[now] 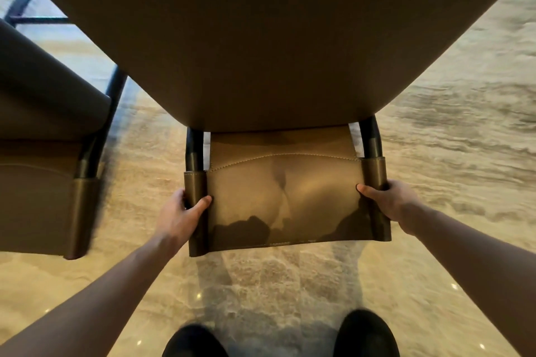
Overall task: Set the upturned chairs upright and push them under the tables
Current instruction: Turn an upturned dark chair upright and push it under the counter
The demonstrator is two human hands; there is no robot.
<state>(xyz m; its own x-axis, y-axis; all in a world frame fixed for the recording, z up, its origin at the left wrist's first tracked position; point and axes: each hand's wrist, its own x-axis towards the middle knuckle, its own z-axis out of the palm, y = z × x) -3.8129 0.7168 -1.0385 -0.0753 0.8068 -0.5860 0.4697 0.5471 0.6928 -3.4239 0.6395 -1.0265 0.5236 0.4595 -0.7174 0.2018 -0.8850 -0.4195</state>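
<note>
Floor: one glossy beige marble floor (449, 153) lay under everything.
Chairs: two brown leather chairs with black metal frames; one (285, 200) in front of the person, a second (43, 182) just beside it, at the left edge.
Hands: the left hand (181, 216) and the right hand (385, 200) each gripped one side post of the backrest, thumbs on its face.
Shoes: two black shoes (367, 333) stood below.

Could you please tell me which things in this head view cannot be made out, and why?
- Chair seat and feet: hidden under the table.
- Left hand and right hand fingers: curled behind the backrest's side sleeves; only the thumbs show.
- Second chair: cut off by the left edge and motion-blurred.
- Shoes: cut off by the bottom edge.
</note>
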